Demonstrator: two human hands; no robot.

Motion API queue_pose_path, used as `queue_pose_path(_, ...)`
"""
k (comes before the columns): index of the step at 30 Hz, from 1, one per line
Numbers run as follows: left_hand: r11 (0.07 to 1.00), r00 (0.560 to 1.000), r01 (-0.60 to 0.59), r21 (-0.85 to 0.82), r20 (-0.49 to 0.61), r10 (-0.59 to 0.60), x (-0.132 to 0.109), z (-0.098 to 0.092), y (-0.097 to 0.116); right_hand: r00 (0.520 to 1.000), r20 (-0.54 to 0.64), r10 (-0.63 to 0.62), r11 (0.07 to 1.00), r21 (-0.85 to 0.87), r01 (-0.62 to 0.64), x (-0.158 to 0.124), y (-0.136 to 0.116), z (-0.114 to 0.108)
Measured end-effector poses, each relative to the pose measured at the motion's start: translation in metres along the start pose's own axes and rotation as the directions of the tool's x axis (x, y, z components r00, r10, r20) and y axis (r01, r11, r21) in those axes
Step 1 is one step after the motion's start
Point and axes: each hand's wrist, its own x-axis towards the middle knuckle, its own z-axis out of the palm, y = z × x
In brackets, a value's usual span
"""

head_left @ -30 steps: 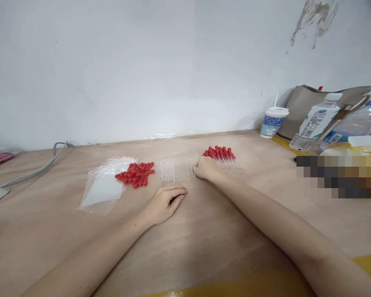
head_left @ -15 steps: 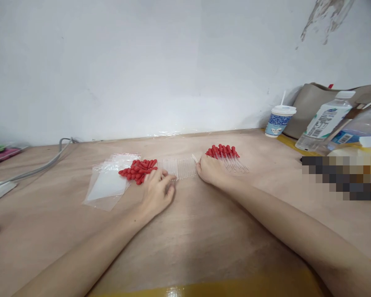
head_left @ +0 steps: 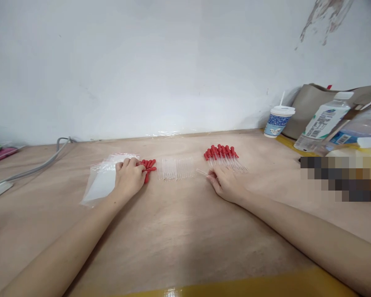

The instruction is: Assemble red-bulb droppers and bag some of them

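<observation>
1. The left hand (head_left: 129, 178) lies knuckles-up, fingers curled over the pile of small, rounded red rubber bulbs (head_left: 149, 166), just left of the row of clear tubes (head_left: 175, 168) — whether it grips one is hidden.
2. The right hand (head_left: 227, 185), just right of that row, pinches one thin clear tube (head_left: 201, 172) in its fingertips.
3. Farther right of the row is a fan of red-capped droppers (head_left: 224, 156), too overlapped to count.
4. Beyond the bulbs, left of the row, lie flat, glossy zip bags (head_left: 102, 183) — stacked, number unclear.

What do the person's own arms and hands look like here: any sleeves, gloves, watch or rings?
Both arms are uncovered from the bottom edge of the picture to the wrists, with no sleeve in view. The left hand and the right hand wear no gloves. No watch, bracelet or ring shows on either one. The nails are too small to judge.
</observation>
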Motion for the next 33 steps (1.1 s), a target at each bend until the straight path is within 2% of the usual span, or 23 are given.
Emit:
queue_pose_path(7,0.999,0.998,0.051,0.001,-0.041,-0.051,0.0,-0.009,0.01,0.998,-0.046,-0.031,0.999,0.021,0.032,0.0,0.001,0.003)
queue_pose_path(11,0.99,0.998,0.004,-0.139,-0.058,-0.012,-0.009,-0.013,0.037,0.997,-0.056,-0.053,0.998,0.038,0.055,0.0,0.003,0.004)
queue_pose_path(13,0.89,0.999,-0.041,-0.453,-0.02,0.036,-0.017,-0.011,0.056,0.996,-0.06,-0.067,0.996,0.062,0.071,0.0,0.004,0.005)
queue_pose_path(16,0.736,0.987,-0.067,-0.673,0.063,0.147,-0.028,-0.003,0.076,0.993,-0.06,-0.106,0.989,0.099,0.112,-0.001,0.002,0.003)
queue_pose_path(20,0.67,0.973,-0.066,-0.739,0.102,0.207,-0.029,0.004,0.081,0.991,-0.039,-0.13,0.985,0.112,0.134,-0.002,-0.01,0.001)
queue_pose_path(25,0.591,0.965,0.022,-0.806,0.172,0.199,-0.022,0.004,0.078,0.992,-0.024,-0.126,0.982,0.14,0.128,0.003,-0.028,0.006)
queue_pose_path(33,0.472,0.96,0.118,-0.874,0.221,0.17,-0.023,0.009,0.082,0.993,-0.047,-0.109,0.968,0.221,0.116,0.005,-0.031,0.009)
